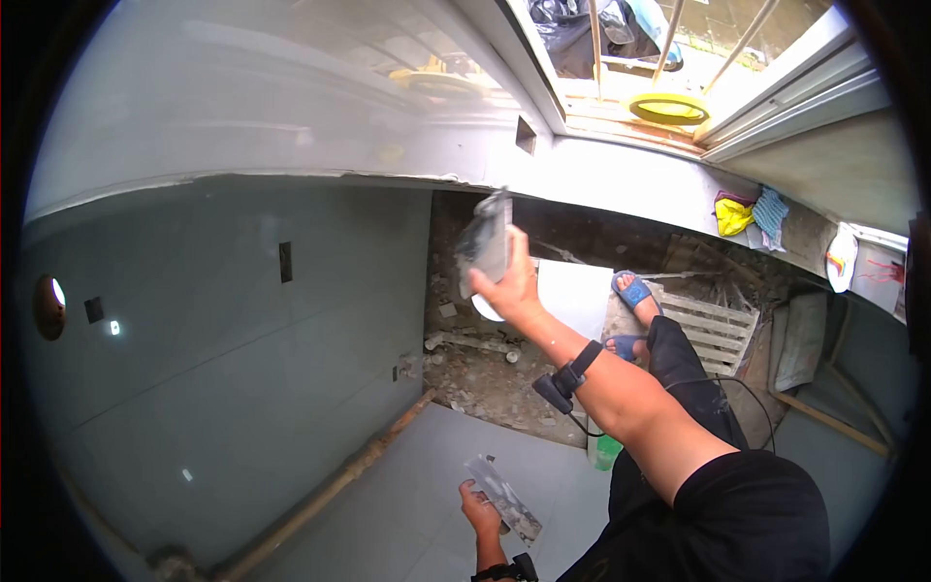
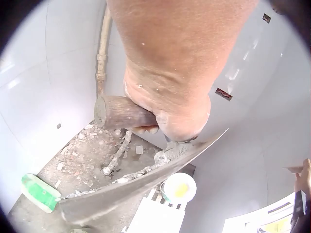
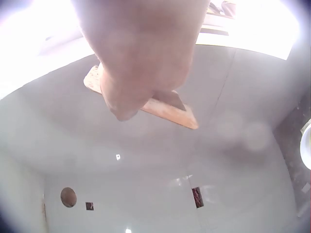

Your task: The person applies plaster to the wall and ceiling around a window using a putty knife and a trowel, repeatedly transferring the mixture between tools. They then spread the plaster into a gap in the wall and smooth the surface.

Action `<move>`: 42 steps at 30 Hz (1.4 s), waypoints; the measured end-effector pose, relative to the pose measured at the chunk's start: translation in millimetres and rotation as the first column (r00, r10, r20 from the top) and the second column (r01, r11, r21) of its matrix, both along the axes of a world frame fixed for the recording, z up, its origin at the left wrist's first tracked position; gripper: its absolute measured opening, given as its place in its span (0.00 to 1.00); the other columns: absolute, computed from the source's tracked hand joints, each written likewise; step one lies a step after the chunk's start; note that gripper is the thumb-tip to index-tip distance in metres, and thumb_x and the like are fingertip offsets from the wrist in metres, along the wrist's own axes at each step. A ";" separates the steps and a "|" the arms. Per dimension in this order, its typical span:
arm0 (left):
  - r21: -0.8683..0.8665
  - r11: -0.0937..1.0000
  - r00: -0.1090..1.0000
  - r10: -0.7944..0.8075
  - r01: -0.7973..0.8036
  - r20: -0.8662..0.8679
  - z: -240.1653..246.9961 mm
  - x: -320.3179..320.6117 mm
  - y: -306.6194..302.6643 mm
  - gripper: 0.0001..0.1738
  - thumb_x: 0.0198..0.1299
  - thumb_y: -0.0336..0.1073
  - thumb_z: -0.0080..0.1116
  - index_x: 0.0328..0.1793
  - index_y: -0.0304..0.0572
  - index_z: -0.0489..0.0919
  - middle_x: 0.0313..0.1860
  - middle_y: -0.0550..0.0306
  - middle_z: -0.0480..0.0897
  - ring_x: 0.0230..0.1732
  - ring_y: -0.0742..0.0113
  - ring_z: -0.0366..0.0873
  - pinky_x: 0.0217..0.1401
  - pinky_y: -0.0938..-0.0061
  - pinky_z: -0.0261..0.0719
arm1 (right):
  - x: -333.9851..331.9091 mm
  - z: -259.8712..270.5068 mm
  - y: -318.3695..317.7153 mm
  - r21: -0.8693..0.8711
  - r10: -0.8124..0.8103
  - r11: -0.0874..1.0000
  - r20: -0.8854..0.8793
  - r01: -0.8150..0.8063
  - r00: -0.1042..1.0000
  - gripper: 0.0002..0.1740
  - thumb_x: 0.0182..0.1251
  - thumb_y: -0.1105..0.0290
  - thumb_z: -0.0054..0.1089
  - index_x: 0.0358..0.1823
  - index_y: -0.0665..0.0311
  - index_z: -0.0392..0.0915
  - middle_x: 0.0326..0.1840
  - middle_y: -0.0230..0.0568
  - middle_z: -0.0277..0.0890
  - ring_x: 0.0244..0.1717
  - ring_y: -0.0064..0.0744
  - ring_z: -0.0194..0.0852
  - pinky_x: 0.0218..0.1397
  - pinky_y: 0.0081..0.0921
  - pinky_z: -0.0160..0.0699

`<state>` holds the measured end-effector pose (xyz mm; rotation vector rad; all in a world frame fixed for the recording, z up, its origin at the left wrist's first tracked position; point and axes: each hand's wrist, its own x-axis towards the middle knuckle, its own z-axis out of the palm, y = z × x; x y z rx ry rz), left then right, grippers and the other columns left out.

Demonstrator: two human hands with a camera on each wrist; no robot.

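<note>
My right hand, arm stretched out toward the window side, grips a flat rectangular hand float. Its face looks grey-smeared and blurred in the head view. From the right wrist, the float shows a pale orange edge, close to the glossy tiled wall, with the wrist covering much of it. Low in the head view, my left hand holds a steel trowel. The left wrist view shows its round wooden handle in the fist and grey mortar on the blade.
Rubble and a white pipe lie on the floor. A white slatted stool stands near sandalled feet. A barred window with a yellow ring and cloths on the ledge are at upper right.
</note>
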<state>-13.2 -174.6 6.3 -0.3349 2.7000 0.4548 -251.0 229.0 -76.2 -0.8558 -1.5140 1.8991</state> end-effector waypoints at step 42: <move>-0.024 0.999 0.982 0.032 -0.028 0.185 -19.2 5.1 8.0 0.28 0.51 0.17 0.41 0.60 0.42 0.69 0.27 0.61 0.71 0.28 0.69 0.73 0.33 0.75 0.74 | -89.7 -103.1 -38.0 -0.157 -0.291 0.942 0.066 0.298 0.954 0.43 0.52 0.67 0.73 0.65 0.67 0.54 0.49 0.59 0.75 0.50 0.58 0.78 0.55 0.45 0.77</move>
